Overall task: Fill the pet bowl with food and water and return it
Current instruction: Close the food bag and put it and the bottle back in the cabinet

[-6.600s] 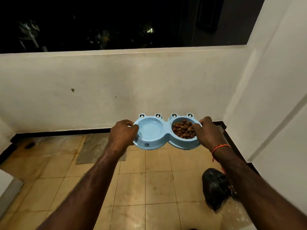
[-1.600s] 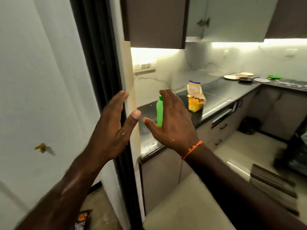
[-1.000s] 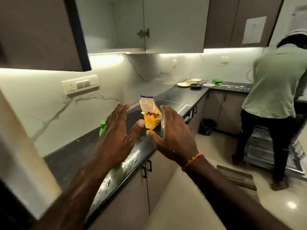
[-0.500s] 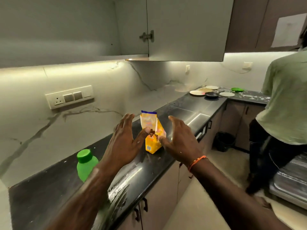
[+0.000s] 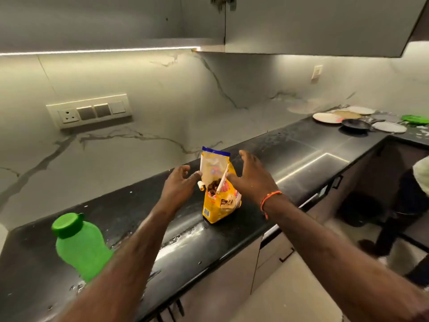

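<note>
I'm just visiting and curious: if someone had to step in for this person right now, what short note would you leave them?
Left hand: open, fingertips at the food bag, gripping nothing.
Right hand: open, on the bag's other side.
The bag stands upright and open on the black counter, kibble showing. Green bottle, capped, stands nearer on the counter.
The pet bowl is not in view, so filling and returning cannot be confirmed here.
Likely next: close and put away the bag.

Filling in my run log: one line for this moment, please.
stage: reaching | left hand: open, beside food bag | right hand: open, other side | bag: upright, open, on counter
</note>
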